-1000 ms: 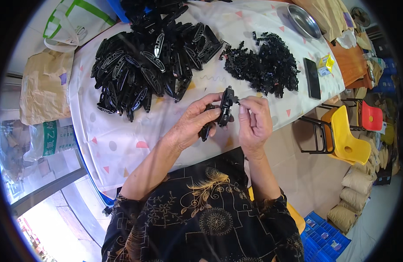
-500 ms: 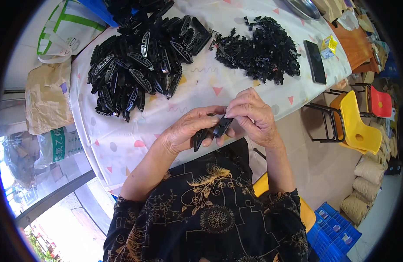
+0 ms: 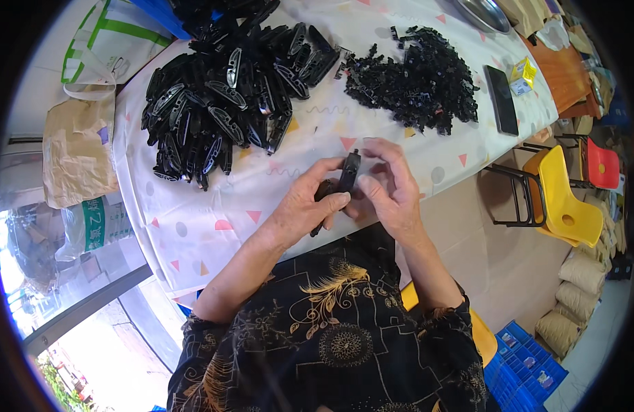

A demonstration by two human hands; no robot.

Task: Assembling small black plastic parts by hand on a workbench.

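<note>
Between the thumb and fingers of my left hand [image 3: 310,202] stands a narrow black plastic piece [image 3: 350,170], its small tip pointing away from me. A second dark piece [image 3: 319,225] shows under the same hand, partly hidden by the palm. My right hand [image 3: 394,196] is just to the right, its thumb and forefinger curved and apart with a gap between them. Beyond my hands, a big heap of long black plastic housings [image 3: 227,103] covers the table's far left. To its right lies a pile of small black clips or parts [image 3: 416,82].
On the patterned tablecloth [image 3: 262,192] a black phone [image 3: 501,100] lies near the right edge, beside a small yellow box [image 3: 523,75]. A metal bowl [image 3: 485,15] sits farther back. Yellow chair [image 3: 564,199], red chair [image 3: 600,161] and blue crates [image 3: 529,364] stand right of the table.
The narrow piece has turned more upright and away from me. My right hand's fingers have come off its end and spread, while my left thumb now presses along it.
</note>
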